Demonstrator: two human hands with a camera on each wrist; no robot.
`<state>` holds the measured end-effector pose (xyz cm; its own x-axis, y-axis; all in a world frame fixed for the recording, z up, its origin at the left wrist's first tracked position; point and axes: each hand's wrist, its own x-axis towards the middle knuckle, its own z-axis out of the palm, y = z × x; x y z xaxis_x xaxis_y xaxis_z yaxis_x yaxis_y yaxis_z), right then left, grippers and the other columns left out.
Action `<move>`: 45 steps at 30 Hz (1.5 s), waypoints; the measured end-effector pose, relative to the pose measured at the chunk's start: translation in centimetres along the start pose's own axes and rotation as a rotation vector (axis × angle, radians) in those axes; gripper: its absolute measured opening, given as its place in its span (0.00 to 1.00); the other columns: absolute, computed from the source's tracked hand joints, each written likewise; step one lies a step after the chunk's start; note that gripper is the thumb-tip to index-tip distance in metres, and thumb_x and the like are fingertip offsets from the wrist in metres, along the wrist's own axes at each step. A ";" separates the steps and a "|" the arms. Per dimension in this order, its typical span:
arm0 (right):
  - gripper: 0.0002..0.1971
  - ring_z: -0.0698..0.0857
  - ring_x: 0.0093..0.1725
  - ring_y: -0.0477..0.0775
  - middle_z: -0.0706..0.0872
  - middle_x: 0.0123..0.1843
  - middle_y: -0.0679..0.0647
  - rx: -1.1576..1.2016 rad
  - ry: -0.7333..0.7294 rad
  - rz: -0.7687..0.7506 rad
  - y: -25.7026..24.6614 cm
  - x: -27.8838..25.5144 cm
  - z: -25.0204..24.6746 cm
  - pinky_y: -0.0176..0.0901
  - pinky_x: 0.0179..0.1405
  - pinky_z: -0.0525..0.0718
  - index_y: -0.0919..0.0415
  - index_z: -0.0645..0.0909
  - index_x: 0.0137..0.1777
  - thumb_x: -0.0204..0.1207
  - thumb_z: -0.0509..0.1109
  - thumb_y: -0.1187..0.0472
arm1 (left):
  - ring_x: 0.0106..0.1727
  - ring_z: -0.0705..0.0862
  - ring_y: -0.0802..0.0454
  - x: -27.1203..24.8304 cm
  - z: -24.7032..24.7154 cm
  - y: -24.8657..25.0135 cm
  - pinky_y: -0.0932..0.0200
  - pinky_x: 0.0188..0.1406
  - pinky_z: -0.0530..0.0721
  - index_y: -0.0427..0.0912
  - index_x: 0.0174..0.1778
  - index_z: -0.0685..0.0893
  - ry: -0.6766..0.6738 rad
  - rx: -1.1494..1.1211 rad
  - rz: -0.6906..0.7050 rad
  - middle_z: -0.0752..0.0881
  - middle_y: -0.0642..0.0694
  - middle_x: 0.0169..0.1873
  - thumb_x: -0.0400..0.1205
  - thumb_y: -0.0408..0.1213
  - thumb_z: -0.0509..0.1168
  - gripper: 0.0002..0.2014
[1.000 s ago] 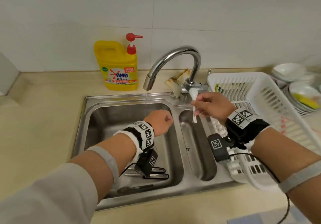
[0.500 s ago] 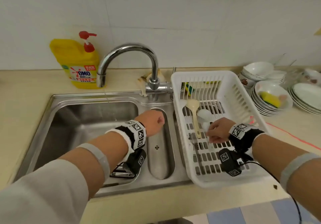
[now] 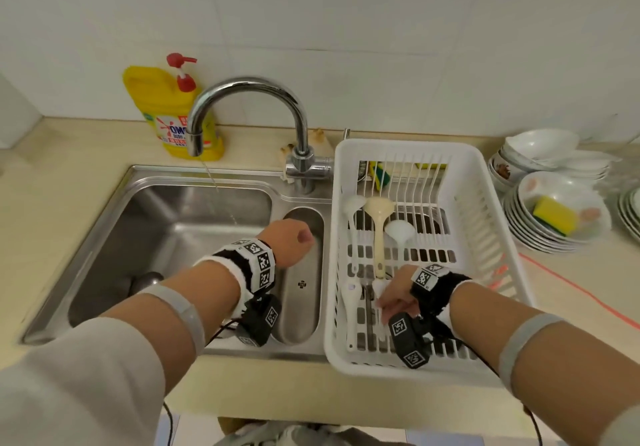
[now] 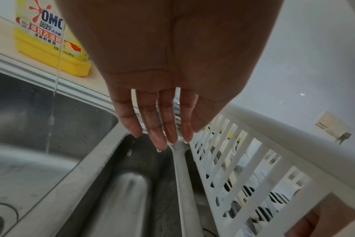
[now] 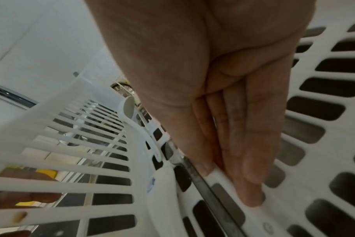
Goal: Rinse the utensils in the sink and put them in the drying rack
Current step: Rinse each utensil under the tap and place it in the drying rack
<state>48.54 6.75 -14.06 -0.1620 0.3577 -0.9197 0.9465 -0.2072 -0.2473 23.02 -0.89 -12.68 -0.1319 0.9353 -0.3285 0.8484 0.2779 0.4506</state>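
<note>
Head view: we see the right hand (image 3: 394, 293) low inside the white drying rack (image 3: 485, 182), at its near left part. The right wrist view shows its fingers (image 5: 251, 160) straight and pressed together, with a white spoon handle (image 5: 215, 175) pinched between thumb and fingers, lying against the rack floor. A metal utensil (image 5: 203, 181) lies just beside it on the slats.

Other utensils lie in the rack: a cream ladle (image 3: 380, 227), a white spoon (image 3: 349, 310) at the near left, a white ladle (image 3: 353, 210) along the left wall and a small white scoop (image 3: 398, 232). A yellow-green sponge (image 3: 379, 173) stands at the far wall.

The left hand (image 3: 289, 241) hovers over the narrow middle basin of the sink (image 3: 104, 224), beside the rack wall. In the left wrist view its fingers (image 4: 154, 128) hang straight and hold nothing.

The faucet (image 3: 249, 99) runs a thin stream into the large basin. A yellow detergent bottle (image 3: 162, 109) stands on the tabletop (image 3: 52, 168) behind the sink. Stacked bowls (image 3: 554, 203), one carrying a yellow sponge (image 3: 554, 215), stand right of the rack.
</note>
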 end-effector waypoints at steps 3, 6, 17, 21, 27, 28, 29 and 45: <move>0.18 0.91 0.57 0.56 0.93 0.56 0.60 -0.016 -0.010 0.004 0.2 0.5 0.0 0.47 0.60 0.87 0.68 0.88 0.60 0.76 0.78 0.57 | 0.57 0.85 0.49 0.0 0.4 0.3 0.51 0.61 0.83 0.47 0.56 0.86 -0.011 -0.002 -0.017 0.88 0.48 0.54 0.85 0.46 0.63 0.11; 0.19 0.90 0.60 0.58 0.93 0.56 0.61 -0.021 -0.035 0.021 0.7 0.9 0.0 0.52 0.69 0.83 0.69 0.89 0.58 0.74 0.80 0.56 | 0.57 0.85 0.48 0.0 0.8 0.3 0.50 0.62 0.83 0.46 0.56 0.86 -0.015 -0.014 -0.027 0.88 0.48 0.54 0.85 0.45 0.63 0.11; 0.16 0.93 0.55 0.55 0.95 0.48 0.57 0.025 -0.056 -0.013 1.4 1.1 -0.3 0.53 0.67 0.86 0.67 0.89 0.55 0.73 0.81 0.55 | 0.56 0.86 0.49 0.7 1.6 -0.6 0.50 0.62 0.84 0.51 0.54 0.87 -0.061 -0.052 -0.034 0.89 0.50 0.53 0.84 0.46 0.64 0.09; 0.14 0.93 0.52 0.57 0.94 0.48 0.62 0.137 -0.094 -0.028 1.5 1.0 -0.3 0.56 0.65 0.86 0.74 0.86 0.58 0.76 0.77 0.65 | 0.57 0.86 0.49 1.0 1.8 -0.7 0.50 0.61 0.84 0.51 0.54 0.87 -0.069 -0.059 -0.033 0.89 0.50 0.53 0.84 0.46 0.64 0.09; 0.13 0.93 0.51 0.59 0.93 0.49 0.65 0.166 -0.127 -0.101 2.1 1.2 -0.5 0.53 0.62 0.88 0.74 0.87 0.57 0.75 0.78 0.68 | 0.57 0.85 0.50 1.5 1.9 -0.5 0.55 0.59 0.82 0.49 0.56 0.87 -0.066 -0.073 -0.031 0.89 0.50 0.54 0.85 0.46 0.64 0.09; 0.13 0.93 0.52 0.59 0.93 0.49 0.65 0.167 -0.135 -0.113 2.3 1.1 -0.5 0.53 0.62 0.88 0.75 0.87 0.57 0.75 0.78 0.68 | 0.57 0.85 0.50 1.6 1.9 -0.5 0.54 0.59 0.82 0.49 0.56 0.87 -0.071 -0.069 -0.027 0.89 0.49 0.54 0.85 0.46 0.64 0.10; 0.13 0.93 0.52 0.59 0.93 0.50 0.65 0.173 -0.140 -0.125 2.4 1.1 -0.4 0.52 0.61 0.89 0.75 0.87 0.57 0.75 0.78 0.68 | 0.57 0.85 0.49 1.7 1.9 -0.5 0.54 0.59 0.82 0.48 0.56 0.87 -0.074 -0.065 -0.023 0.89 0.49 0.53 0.85 0.46 0.64 0.10; 0.11 0.91 0.33 0.53 0.93 0.38 0.61 -0.088 0.151 -0.143 -1.8 -2.7 -2.0 0.44 0.40 0.91 0.72 0.86 0.54 0.79 0.75 0.62 | 0.55 0.84 0.50 0.8 0.4 -1.8 0.57 0.56 0.79 0.44 0.56 0.87 -0.062 -0.033 -0.004 0.88 0.49 0.52 0.85 0.45 0.64 0.11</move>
<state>47.84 7.95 -10.58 -0.2592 0.5116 -0.8192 0.9385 -0.0670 -0.3387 21.59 -0.75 -14.07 -0.1023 0.9189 -0.3811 0.8303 0.2899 0.4760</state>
